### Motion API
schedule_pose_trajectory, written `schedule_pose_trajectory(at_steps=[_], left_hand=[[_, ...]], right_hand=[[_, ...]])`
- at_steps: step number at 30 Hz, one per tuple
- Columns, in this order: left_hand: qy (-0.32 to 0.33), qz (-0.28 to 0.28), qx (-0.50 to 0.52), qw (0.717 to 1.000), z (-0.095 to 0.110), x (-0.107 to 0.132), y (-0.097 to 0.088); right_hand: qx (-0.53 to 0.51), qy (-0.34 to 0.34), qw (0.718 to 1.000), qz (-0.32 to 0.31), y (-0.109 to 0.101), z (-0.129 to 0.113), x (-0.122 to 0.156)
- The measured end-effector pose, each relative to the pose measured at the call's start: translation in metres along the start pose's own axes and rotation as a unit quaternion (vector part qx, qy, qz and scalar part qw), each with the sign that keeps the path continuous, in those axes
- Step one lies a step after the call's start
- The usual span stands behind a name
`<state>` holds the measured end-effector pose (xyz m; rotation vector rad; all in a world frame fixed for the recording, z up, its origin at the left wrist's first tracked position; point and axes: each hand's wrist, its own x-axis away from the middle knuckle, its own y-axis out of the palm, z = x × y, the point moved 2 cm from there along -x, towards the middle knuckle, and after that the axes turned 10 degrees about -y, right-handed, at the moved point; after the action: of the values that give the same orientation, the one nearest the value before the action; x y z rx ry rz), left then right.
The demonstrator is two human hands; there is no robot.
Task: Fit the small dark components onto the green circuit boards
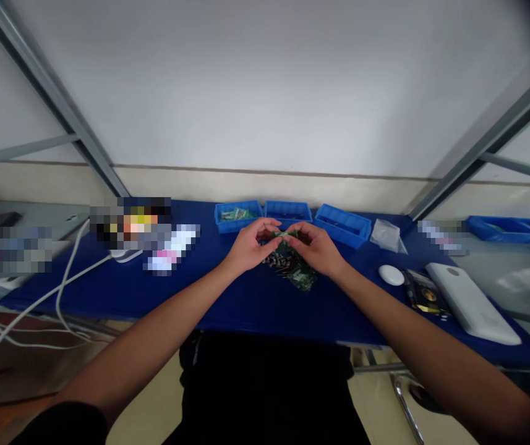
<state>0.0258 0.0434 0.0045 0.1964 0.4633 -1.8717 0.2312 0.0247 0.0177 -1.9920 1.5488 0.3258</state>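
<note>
My left hand and my right hand meet over the middle of the blue table, fingertips pinched together. Between them they grip a small green piece, possibly a circuit board; the fingers cover part of it. Just below lies a heap of small dark and metallic parts. Against it, close under my right hand, rest shiny green pieces, too blurred to name exactly. Behind my hands stand a blue bin with green and pale pieces, a middle blue bin and a tilted right blue bin.
A clear plastic bag lies right of the bins. Nearer are a round white case, a black packet and a long white power bank-like block. White cables cross the left edge. Metal posts flank the table.
</note>
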Motion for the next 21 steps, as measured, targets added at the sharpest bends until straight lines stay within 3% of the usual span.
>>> schedule_pose_trajectory(at_steps=[7,14,21], left_hand=[[0.008,0.009,0.004,1.000,0.0037,0.0001,-0.0009],[0.008,-0.019,0.011,1.000,0.0063,0.0022,0.0007],[-0.015,-0.002,0.048,0.999,0.0038,-0.0019,0.0001]], right_hand=[[-0.015,-0.005,1.000,0.008,0.0016,-0.0016,0.0013],[-0.024,-0.023,0.999,0.017,-0.0009,0.0012,0.0014],[-0.063,0.009,0.998,0.018,-0.0002,0.0022,-0.0005]])
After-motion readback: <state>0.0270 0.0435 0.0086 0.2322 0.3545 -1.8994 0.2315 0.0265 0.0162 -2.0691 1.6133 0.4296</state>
